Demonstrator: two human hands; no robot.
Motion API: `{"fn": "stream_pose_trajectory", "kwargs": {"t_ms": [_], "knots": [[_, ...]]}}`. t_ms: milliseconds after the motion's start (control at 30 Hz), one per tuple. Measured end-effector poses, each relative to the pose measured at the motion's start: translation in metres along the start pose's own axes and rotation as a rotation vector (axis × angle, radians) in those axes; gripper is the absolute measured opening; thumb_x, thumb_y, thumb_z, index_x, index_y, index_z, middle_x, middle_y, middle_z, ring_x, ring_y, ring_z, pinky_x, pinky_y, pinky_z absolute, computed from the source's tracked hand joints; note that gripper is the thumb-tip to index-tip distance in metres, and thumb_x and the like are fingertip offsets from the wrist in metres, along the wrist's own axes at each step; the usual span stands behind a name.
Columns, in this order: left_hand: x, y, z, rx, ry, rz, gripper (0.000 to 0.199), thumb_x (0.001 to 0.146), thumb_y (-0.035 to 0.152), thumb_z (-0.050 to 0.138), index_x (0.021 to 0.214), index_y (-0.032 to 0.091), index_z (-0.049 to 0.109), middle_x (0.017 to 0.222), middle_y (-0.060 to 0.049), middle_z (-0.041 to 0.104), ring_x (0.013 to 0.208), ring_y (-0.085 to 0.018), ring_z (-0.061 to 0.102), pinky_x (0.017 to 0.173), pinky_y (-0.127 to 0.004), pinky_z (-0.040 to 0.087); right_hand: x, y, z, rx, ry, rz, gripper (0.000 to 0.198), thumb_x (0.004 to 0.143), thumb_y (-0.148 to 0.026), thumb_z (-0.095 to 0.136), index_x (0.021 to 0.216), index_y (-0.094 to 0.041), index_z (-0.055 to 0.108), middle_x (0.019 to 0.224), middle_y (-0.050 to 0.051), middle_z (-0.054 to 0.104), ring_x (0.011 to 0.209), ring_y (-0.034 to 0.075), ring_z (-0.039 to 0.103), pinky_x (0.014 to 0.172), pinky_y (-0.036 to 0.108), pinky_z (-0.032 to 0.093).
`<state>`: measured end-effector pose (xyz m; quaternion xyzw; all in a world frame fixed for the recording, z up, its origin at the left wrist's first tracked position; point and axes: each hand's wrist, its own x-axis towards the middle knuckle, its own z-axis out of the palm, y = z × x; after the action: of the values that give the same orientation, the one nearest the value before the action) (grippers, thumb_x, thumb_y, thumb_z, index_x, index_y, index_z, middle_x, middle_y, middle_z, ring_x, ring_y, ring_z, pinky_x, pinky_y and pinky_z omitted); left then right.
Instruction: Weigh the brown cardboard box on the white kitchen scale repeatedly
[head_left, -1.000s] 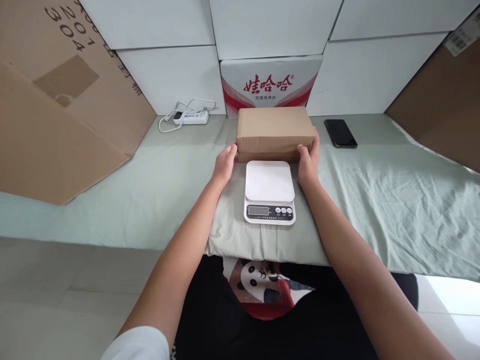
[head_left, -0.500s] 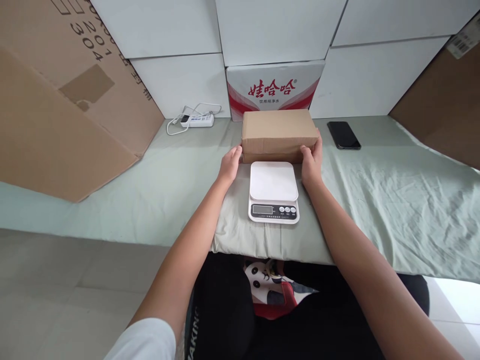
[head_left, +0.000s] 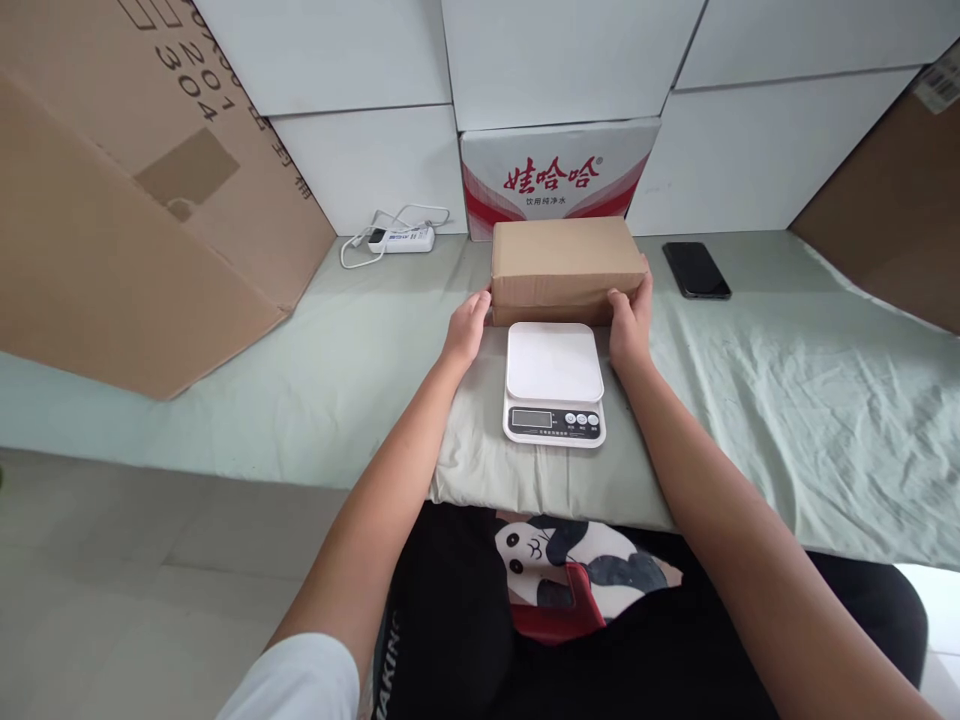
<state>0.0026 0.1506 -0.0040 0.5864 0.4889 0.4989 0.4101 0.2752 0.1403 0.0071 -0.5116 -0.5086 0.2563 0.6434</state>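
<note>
Box point(head_left: 568, 265), cardboard: clasped between two hands. Left hand point(head_left: 469, 328): against its left end. Right hand point(head_left: 631, 318): around its right end, thumb in front. Scale point(head_left: 555, 365), white: just nearside of the grip. Phone point(head_left: 696, 270), black: to the grip's right.

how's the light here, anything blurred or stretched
Head view: soft light, box darker in front than on top; floor bright white at lower right, right-hand carton dim; scale sharp, button labels too small to read; forearms look stretched toward the bottom.
</note>
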Motion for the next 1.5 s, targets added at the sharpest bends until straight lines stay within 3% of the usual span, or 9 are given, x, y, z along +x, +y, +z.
{"fn": "stream_pose_trajectory", "kwargs": {"t_ms": [300, 500, 767, 967, 1133, 1333, 1500], "knots": [[-0.002, 0.000, -0.001, 0.014, 0.015, -0.024, 0.078, 0.103, 0.080, 0.043, 0.152, 0.025, 0.071, 0.165, -0.011, 0.071, 0.155, -0.032, 0.065, 0.116, -0.043, 0.059, 0.002, 0.003, 0.001, 0.024, 0.002, -0.004, 0.066, 0.083, -0.046, 0.064, 0.147, -0.032, 0.059, 0.168, 0.009, 0.060, 0.167, 0.031, 0.046, 0.145, 0.057, 0.034], [-0.003, 0.003, -0.002, 0.025, 0.007, -0.010, 0.084, 0.100, 0.087, 0.043, 0.149, 0.025, 0.072, 0.165, -0.012, 0.071, 0.154, -0.033, 0.065, 0.116, -0.041, 0.059, 0.001, 0.003, 0.001, 0.004, 0.003, 0.005, 0.075, 0.083, -0.047, 0.063, 0.155, -0.030, 0.054, 0.174, 0.009, 0.055, 0.172, 0.030, 0.039, 0.148, 0.055, 0.028], [-0.003, 0.004, -0.001, 0.030, 0.005, -0.016, 0.069, 0.106, 0.069, 0.044, 0.150, 0.023, 0.071, 0.165, -0.011, 0.070, 0.152, -0.033, 0.066, 0.117, -0.044, 0.059, 0.003, 0.007, 0.001, 0.006, -0.020, 0.011, 0.094, 0.081, -0.047, 0.064, 0.168, -0.022, 0.040, 0.180, 0.012, 0.049, 0.175, 0.029, 0.035, 0.149, 0.054, 0.024], [-0.002, 0.005, 0.001, 0.039, -0.008, -0.005, 0.065, 0.107, 0.065, 0.044, 0.153, 0.026, 0.070, 0.166, -0.008, 0.070, 0.156, -0.031, 0.063, 0.120, -0.044, 0.056, 0.004, 0.011, 0.001, 0.008, -0.028, -0.005, 0.093, 0.083, -0.045, 0.064, 0.169, -0.022, 0.040, 0.180, 0.013, 0.049, 0.174, 0.029, 0.038, 0.147, 0.053, 0.031], [-0.002, 0.006, 0.001, 0.080, -0.012, 0.003, 0.071, 0.107, 0.071, 0.042, 0.154, 0.026, 0.069, 0.162, -0.009, 0.073, 0.144, -0.031, 0.070, 0.116, -0.044, 0.057, 0.006, 0.014, 0.001, -0.001, -0.023, -0.013, 0.096, 0.081, -0.044, 0.062, 0.170, -0.020, 0.037, 0.180, 0.013, 0.049, 0.174, 0.029, 0.037, 0.148, 0.053, 0.028], [0.000, 0.004, 0.001, 0.078, -0.010, -0.018, 0.077, 0.105, 0.077, 0.041, 0.156, 0.025, 0.067, 0.161, -0.011, 0.073, 0.143, -0.033, 0.070, 0.113, -0.044, 0.058, 0.006, 0.018, 0.001, -0.014, -0.027, -0.022, 0.092, 0.086, -0.052, 0.064, 0.169, -0.023, 0.041, 0.179, 0.014, 0.048, 0.167, 0.034, 0.047, 0.144, 0.057, 0.036], [0.000, 0.005, 0.001, 0.094, -0.020, -0.002, 0.072, 0.107, 0.072, 0.040, 0.156, 0.026, 0.067, 0.160, -0.010, 0.074, 0.140, -0.032, 0.072, 0.114, -0.045, 0.057, 0.006, 0.018, 0.001, -0.014, -0.020, -0.035, 0.093, 0.084, -0.051, 0.063, 0.169, -0.022, 0.040, 0.179, 0.014, 0.048, 0.172, 0.031, 0.040, 0.146, 0.057, 0.034]]}}
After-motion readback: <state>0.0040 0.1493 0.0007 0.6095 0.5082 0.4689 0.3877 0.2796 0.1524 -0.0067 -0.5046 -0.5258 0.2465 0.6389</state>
